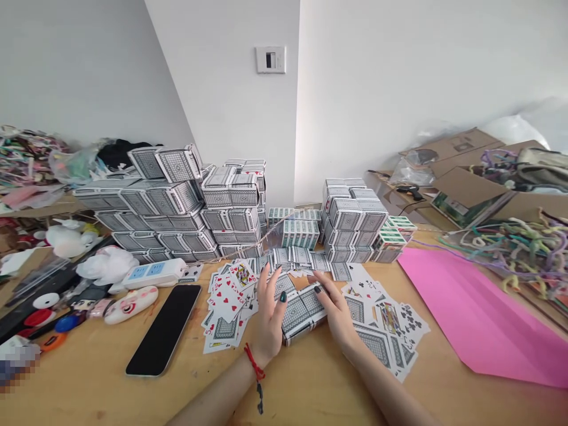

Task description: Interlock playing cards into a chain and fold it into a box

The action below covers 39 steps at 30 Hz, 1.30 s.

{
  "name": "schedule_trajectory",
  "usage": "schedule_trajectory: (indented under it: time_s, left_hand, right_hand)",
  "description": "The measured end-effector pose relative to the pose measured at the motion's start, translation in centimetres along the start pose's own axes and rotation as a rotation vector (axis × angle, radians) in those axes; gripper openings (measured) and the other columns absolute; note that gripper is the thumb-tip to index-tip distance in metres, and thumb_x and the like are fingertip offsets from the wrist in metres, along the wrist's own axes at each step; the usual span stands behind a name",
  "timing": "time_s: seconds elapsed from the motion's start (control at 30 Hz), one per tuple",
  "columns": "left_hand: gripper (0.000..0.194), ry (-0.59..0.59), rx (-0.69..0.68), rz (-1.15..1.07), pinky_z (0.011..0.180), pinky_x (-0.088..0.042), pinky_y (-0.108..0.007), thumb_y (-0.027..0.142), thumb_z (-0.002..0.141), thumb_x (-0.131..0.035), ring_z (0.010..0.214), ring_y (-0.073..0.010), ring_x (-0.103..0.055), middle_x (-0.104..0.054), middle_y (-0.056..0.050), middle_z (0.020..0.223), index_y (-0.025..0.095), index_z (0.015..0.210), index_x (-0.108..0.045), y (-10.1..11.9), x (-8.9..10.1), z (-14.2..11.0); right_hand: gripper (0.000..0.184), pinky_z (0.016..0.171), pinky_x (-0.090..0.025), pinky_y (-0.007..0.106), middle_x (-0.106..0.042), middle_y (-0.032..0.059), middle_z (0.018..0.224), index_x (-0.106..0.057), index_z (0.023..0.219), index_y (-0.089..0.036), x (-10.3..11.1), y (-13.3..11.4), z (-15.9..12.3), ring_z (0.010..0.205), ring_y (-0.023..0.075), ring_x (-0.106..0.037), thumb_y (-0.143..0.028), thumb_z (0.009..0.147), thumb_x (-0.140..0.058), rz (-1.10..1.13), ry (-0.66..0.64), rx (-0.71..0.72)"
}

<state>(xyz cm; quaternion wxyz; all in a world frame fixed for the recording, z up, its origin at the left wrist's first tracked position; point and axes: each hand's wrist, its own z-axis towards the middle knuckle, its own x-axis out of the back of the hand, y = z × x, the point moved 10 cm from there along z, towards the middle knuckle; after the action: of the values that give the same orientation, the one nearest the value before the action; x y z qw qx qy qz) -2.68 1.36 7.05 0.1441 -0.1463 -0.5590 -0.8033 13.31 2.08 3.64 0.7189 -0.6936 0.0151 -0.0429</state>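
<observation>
A block folded from playing cards (302, 310), its grey patterned backs facing out, lies on the table between my hands. My left hand (270, 316) is at its left side, fingers stretched upward and apart, the thumb close to the block's edge. Whether the left palm presses on it I cannot tell. My right hand (338, 316) rests against the block's right end, with fingertips on its top edge. Loose playing cards (228, 302) lie spread to the left, some face up. More loose cards (390, 325) are scattered beside my right hand.
Stacked card blocks (168, 201) rise at the back left, with another stack (355, 219) at the back right. Green card boxes (299, 231) stand between them. A phone (164, 331) and power strip (155, 272) lie left; pink paper (488, 319) lies right.
</observation>
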Motion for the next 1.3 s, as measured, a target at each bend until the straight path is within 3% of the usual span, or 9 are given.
schedule_trajectory:
  time_s: [0.2,0.33,0.47,0.6,0.7,0.87,0.93,1.17,1.3]
  left_hand:
    - [0.041,-0.004,0.078,-0.037,0.108,-0.017,-0.044,0.024,0.089,-0.031,0.134,-0.0203,-0.008,-0.014,0.001,0.145,0.030,0.129,-0.034,-0.7,-0.2,0.1]
    - [0.040,0.002,0.082,-0.049,0.107,-0.021,-0.041,0.019,0.087,-0.031,0.131,-0.0189,-0.018,-0.027,0.000,0.140,0.029,0.125,-0.039,-0.9,-0.2,0.4]
    - [0.038,0.026,0.071,-0.028,0.105,-0.025,-0.041,0.014,0.084,-0.034,0.122,-0.0195,-0.032,-0.041,-0.003,0.125,0.028,0.118,-0.046,-0.5,-0.2,0.6]
    - [0.042,0.054,0.082,-0.004,0.102,-0.027,-0.042,0.009,0.080,-0.036,0.120,-0.0209,-0.033,-0.041,-0.004,0.122,0.028,0.116,-0.049,-0.5,-0.2,0.8]
    - [0.044,0.119,0.043,0.013,0.103,-0.025,-0.042,0.007,0.075,-0.041,0.121,-0.0226,-0.032,-0.040,-0.004,0.125,0.026,0.113,-0.050,-0.5,0.5,1.0]
    - [0.037,0.175,0.068,0.012,0.092,-0.034,-0.040,0.009,0.070,-0.046,0.102,-0.0222,-0.047,-0.057,-0.004,0.104,0.023,0.103,-0.055,-2.3,1.8,1.8]
    - [0.032,0.156,0.106,-0.055,0.088,-0.038,-0.037,0.011,0.070,-0.047,0.097,-0.0214,-0.051,-0.059,-0.004,0.100,0.021,0.098,-0.057,-3.2,1.9,2.1]
    - [0.030,-0.029,0.144,-0.260,0.094,-0.035,-0.036,0.011,0.072,-0.043,0.104,-0.0212,-0.051,-0.060,-0.005,0.105,0.018,0.096,-0.060,-3.1,0.3,1.7]
    - [0.038,-0.113,0.179,-0.291,0.102,-0.026,-0.038,0.012,0.077,-0.043,0.116,-0.0199,-0.043,-0.055,-0.003,0.118,0.021,0.113,-0.053,-3.0,-0.8,0.7]
  right_hand:
    - [0.024,0.085,-0.039,0.033,-0.057,0.0031,0.099,-0.051,0.097,-0.022,-1.0,0.2,-0.1,0.094,0.0214,-0.051,-0.037,0.079,-0.045,-0.080,-0.084,0.009]
    - [0.023,0.077,-0.042,0.030,-0.055,0.0021,0.090,-0.048,0.096,-0.022,-1.3,0.2,-0.2,0.084,0.0198,-0.052,-0.038,0.079,-0.045,-0.136,-0.099,0.029]
    - [0.021,0.080,-0.041,0.029,-0.055,0.0029,0.091,-0.048,0.096,-0.021,-1.3,-0.6,-0.3,0.087,0.0194,-0.052,-0.035,0.081,-0.043,-0.194,-0.091,0.105]
    - [0.021,0.082,-0.041,0.031,-0.058,0.0042,0.091,-0.051,0.093,-0.019,-1.1,-1.3,0.1,0.089,0.0199,-0.053,-0.034,0.082,-0.042,-0.245,-0.051,0.200]
    - [0.024,0.081,-0.041,0.034,-0.060,0.0062,0.093,-0.055,0.092,-0.019,-0.1,-1.3,0.5,0.090,0.0209,-0.054,-0.035,0.083,-0.040,-0.281,0.071,0.246]
    - [0.031,0.076,-0.043,0.037,-0.059,0.0099,0.096,-0.052,0.099,-0.018,4.4,0.0,-0.4,0.086,0.0218,-0.056,-0.040,0.082,-0.040,-0.315,0.498,0.140]
    - [0.035,0.080,-0.042,0.038,-0.056,0.0114,0.105,-0.048,0.106,-0.017,4.7,0.4,-1.1,0.094,0.0230,-0.054,-0.042,0.083,-0.038,-0.278,0.537,0.104]
    - [0.053,0.107,-0.013,0.042,-0.022,0.0058,0.142,-0.021,0.134,-0.023,0.1,1.2,-2.0,0.131,0.0212,-0.017,-0.041,0.086,-0.034,-0.203,0.255,0.076]
    - [0.057,0.108,-0.010,0.042,-0.020,0.0031,0.143,-0.015,0.136,-0.026,-0.2,1.6,-1.2,0.132,0.0206,-0.015,-0.041,0.085,-0.037,-0.186,0.176,0.070]
